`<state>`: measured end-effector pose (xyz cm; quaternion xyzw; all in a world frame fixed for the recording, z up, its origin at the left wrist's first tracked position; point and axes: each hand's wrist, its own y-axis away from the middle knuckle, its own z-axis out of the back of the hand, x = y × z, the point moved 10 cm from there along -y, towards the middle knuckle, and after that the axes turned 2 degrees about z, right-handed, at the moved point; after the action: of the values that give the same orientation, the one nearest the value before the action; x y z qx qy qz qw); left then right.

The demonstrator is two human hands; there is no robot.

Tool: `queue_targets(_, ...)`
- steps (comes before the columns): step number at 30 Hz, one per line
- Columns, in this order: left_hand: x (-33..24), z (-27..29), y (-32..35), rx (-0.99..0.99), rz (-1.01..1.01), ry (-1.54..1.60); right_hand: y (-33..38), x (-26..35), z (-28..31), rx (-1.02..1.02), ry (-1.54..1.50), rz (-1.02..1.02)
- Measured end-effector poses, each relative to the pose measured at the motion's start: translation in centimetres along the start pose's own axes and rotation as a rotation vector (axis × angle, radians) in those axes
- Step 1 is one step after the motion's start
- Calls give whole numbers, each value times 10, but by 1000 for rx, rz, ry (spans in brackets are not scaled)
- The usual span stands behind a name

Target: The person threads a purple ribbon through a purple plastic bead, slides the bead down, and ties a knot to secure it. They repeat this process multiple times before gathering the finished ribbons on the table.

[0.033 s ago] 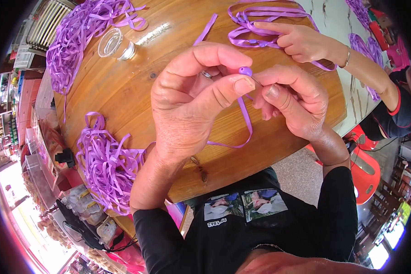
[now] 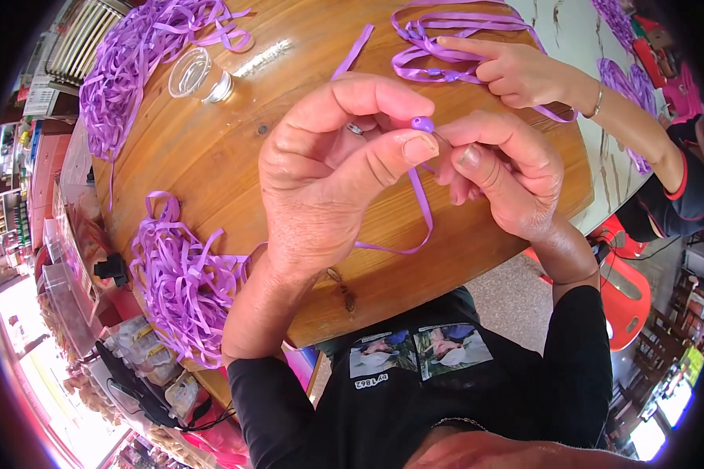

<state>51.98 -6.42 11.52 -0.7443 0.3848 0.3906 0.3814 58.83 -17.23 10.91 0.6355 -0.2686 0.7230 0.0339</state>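
Note:
Between the thumb and index finger of my left hand (image 2: 328, 172) is a small round purple bead (image 2: 422, 123), its hole partly showing. My right hand (image 2: 504, 172) is closed just to the right of it, pinching a thin, dark, needle-like piece (image 2: 443, 139) whose tip end meets the bead; whether it is inside the hole I cannot tell. A narrow purple ribbon (image 2: 424, 207) hangs in a loop below my hands, over the wooden table (image 2: 383, 266). Something small and silvery (image 2: 355, 128) shows within my left palm, too small to name.
Heaps of purple ribbon (image 2: 184, 285) lie at the left and far left. A clear plastic cup (image 2: 189, 74) stands on the table's far side. At right, another person's hand (image 2: 516, 70) points at laid-out ribbons (image 2: 430, 59). A red chair (image 2: 627, 301) is beyond the edge.

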Motion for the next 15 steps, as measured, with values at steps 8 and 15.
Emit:
queue_targets(8, -3, -11, 0, 83, 23, 136, -1, 3, 4, -23, 30, 74)
queue_targets(15, -2, -9, -1, 30, 51, 13, -2, 9, 6, -31, 43, 155)
